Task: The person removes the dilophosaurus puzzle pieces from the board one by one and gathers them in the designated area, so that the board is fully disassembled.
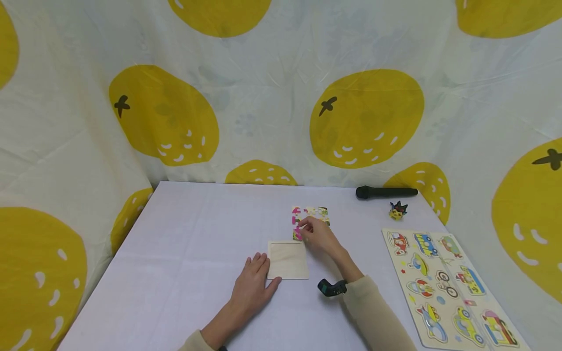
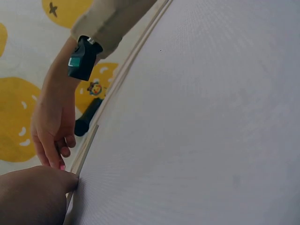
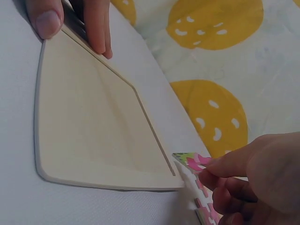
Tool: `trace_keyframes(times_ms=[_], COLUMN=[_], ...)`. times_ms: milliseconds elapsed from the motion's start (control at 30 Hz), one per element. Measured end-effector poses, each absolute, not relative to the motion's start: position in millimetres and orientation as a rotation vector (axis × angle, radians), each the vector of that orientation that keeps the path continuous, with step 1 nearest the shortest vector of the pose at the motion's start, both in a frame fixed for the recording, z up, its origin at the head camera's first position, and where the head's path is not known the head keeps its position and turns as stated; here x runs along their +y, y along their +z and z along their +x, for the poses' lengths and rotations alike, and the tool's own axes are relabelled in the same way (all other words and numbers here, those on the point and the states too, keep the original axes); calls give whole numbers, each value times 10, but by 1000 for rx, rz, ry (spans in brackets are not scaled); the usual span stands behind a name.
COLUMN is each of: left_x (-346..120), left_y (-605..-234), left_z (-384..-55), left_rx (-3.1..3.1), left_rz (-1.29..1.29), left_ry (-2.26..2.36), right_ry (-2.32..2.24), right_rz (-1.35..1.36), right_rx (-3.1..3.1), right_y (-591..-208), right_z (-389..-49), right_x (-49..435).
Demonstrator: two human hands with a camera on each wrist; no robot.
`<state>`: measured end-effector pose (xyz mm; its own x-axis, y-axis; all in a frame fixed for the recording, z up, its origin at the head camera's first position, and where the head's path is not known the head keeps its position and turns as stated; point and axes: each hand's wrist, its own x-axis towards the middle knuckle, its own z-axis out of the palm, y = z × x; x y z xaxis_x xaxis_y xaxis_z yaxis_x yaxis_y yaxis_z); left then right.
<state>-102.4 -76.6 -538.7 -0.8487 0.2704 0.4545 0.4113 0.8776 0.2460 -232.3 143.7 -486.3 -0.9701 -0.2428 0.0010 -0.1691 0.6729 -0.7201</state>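
Observation:
A pale wooden puzzle tray (image 1: 287, 261) with a shallow recess lies in the middle of the table, bare inside. My left hand (image 1: 252, 287) rests at its left edge, thumb near the front corner and fingers stretched along the side. Just beyond the tray, my right hand (image 1: 319, 235) pinches a pink and green jigsaw piece (image 3: 189, 160) between thumb and index finger, slightly raised in the right wrist view. Other jigsaw pieces (image 1: 324, 212) with pink, yellow and green print lie loosely grouped behind that hand, which partly hides them.
On the right lies a large wooden picture board (image 1: 432, 287) with vehicle shapes. A small yellow and dark figurine (image 1: 397, 211) and a black microphone (image 1: 386, 192) sit near the back right corner. A fruit-print cloth (image 1: 263, 112) hangs behind the white table (image 1: 175, 243).

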Motion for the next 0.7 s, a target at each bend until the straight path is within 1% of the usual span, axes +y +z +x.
trace_keyframes(times_ms=[333, 700], left_x=[-761, -758], left_y=[-5381, -5403], left_z=[-1018, -1026], left_rx=[-2634, -2645], left_rz=[-506, -504], left_ry=[-483, -487], right_ry=[-1098, -911], right_rz=[-340, -335], right_rx=[2907, 2958], right_y=[-4944, -4974], right_z=[-2378, -2353], right_x=[1402, 1387])
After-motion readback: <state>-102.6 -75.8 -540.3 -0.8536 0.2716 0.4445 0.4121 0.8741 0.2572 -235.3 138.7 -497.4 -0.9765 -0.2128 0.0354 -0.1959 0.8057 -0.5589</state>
